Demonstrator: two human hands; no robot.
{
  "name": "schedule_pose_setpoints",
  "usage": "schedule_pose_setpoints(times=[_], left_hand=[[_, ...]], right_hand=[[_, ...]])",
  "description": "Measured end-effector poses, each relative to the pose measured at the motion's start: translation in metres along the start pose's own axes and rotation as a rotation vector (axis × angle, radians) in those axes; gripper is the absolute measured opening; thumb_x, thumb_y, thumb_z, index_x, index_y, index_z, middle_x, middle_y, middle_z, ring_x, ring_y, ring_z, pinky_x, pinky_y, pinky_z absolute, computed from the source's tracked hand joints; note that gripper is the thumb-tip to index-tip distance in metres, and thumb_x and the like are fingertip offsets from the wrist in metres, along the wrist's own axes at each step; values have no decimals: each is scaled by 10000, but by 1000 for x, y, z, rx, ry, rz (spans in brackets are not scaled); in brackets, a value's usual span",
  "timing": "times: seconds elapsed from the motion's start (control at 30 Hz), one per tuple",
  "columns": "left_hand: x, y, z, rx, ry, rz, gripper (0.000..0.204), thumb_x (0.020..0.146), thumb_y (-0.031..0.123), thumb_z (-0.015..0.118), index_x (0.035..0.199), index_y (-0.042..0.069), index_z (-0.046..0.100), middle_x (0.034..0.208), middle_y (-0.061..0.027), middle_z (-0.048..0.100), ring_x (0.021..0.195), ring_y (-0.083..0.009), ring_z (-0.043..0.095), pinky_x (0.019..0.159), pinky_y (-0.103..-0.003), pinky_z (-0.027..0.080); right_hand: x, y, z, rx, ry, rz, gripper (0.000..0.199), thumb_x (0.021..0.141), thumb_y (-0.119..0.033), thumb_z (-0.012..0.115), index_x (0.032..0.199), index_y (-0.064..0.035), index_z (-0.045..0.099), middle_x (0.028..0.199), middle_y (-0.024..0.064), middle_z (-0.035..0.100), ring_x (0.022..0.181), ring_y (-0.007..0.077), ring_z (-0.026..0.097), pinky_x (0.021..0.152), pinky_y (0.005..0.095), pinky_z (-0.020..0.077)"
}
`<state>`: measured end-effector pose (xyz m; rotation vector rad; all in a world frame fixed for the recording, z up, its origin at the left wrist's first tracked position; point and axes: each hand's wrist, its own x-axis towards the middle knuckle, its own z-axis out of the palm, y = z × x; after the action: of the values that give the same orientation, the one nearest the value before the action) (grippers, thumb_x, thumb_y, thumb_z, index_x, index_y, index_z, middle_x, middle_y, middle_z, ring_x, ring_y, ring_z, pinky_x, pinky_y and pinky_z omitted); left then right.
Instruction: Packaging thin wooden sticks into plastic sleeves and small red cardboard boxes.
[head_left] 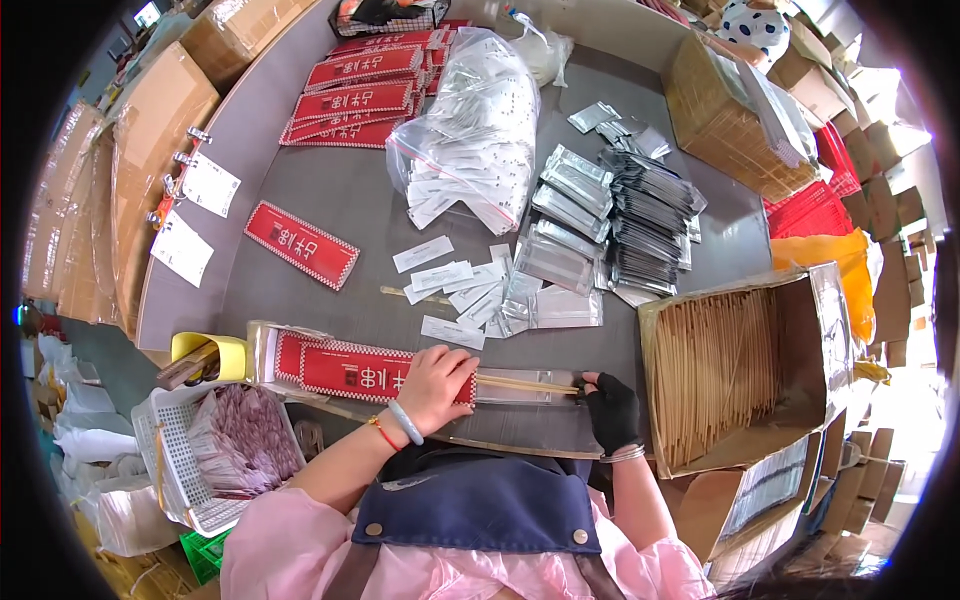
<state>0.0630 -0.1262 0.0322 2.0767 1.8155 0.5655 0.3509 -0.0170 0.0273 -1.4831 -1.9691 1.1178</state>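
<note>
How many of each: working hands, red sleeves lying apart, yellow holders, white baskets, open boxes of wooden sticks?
Left hand, right hand: 2
Red sleeve lying apart: 1
Yellow holder: 1
White basket: 1
Open box of wooden sticks: 1
Total: 6

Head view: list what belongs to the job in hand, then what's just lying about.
Seemingly in use:
red sleeve under the left hand
wooden sticks at the right hand
stacked sticks in the carton
white packets, silver packets

Seemingly just lying about:
yellow cup
orange wrapping
clipped white papers

bright indoor light, blown-out glare at far right, curved fisheye edges, black corners
</note>
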Motion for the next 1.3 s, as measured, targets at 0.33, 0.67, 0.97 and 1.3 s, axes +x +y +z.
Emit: schedule_pose_setpoints(times=[0.33,0.67,0.97,1.3], left_hand=[[15,9,-5,58,-81,105,465,645,182,794,1091,188,664,1134,-80,570,1066,-295,537,881,-439,447],[53,-42,-111,271,-58,200,179,618,108,713,778,81,639,1024,-102,554,951,-299,550,804,-442,468],[-22,-16,1,101,184,-562,954,550,418,889,1348,65,505,1451,-197,356,1361,-431,285,1104,-630,199],[-29,-28,12,-42,287,-511,984,555,417,890,1368,44,479,1479,-172,341,1391,-443,247,1120,-629,163]], right_hand=[[0,-68,45,-182,-150,-365,706,668,-312,826,1277,-84,553,1094,94,617,949,291,610,831,448,455],[9,-64,-21,-486,6,-400,561,590,-298,823,1080,-141,600,1016,100,595,959,312,573,822,453,429],[-5,-71,8,-562,-115,-456,558,595,-362,810,1043,-103,604,977,92,595,954,309,558,870,452,375],[-2,-75,36,-543,-312,-492,575,642,-407,790,1082,-93,596,1039,110,590,998,302,550,893,455,365]])
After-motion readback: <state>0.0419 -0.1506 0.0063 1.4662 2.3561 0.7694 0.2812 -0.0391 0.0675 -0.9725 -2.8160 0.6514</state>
